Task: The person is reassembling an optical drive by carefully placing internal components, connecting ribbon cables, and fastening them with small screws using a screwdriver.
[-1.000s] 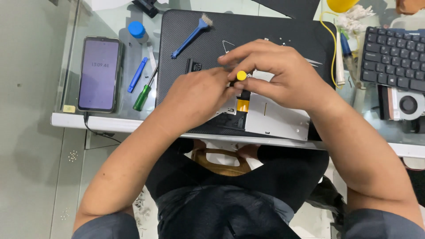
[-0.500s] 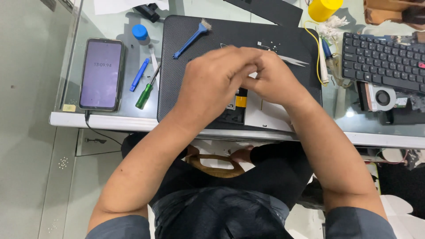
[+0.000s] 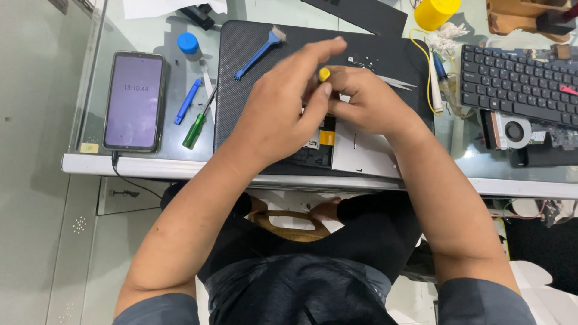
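The right hand (image 3: pixel 367 102) is gripping a yellow-capped screwdriver (image 3: pixel 324 74) upright over the black mat (image 3: pixel 253 48), likely to bear straight down; the left hand (image 3: pixel 283 114) is pinching its shaft, steadying it. A blue brush (image 3: pixel 259 53) is lying on the mat, handy.

1. The screwdriver tip (image 3: pixel 324 74), pinched by the fingers (image 3: pixel 322 90), is yellow.
2. The mat (image 3: pixel 241 72) on the desk (image 3: pixel 150 164) is black with a fine dotted weave.
3. The brush (image 3: pixel 260 53) is blue with pale bristles.
4. Beside the mat lie a green-handled screwdriver (image 3: pixel 195 132) and a blue pen-like tool (image 3: pixel 187 101).
5. The phone (image 3: pixel 134 100) shows a purple screen (black frame around it).
6. The bottle cap (image 3: pixel 188 43) is blue, the cup (image 3: pixel 436 12) yellow.
7. The keyboard (image 3: pixel 512 81) is black, with a red stripe at one edge.
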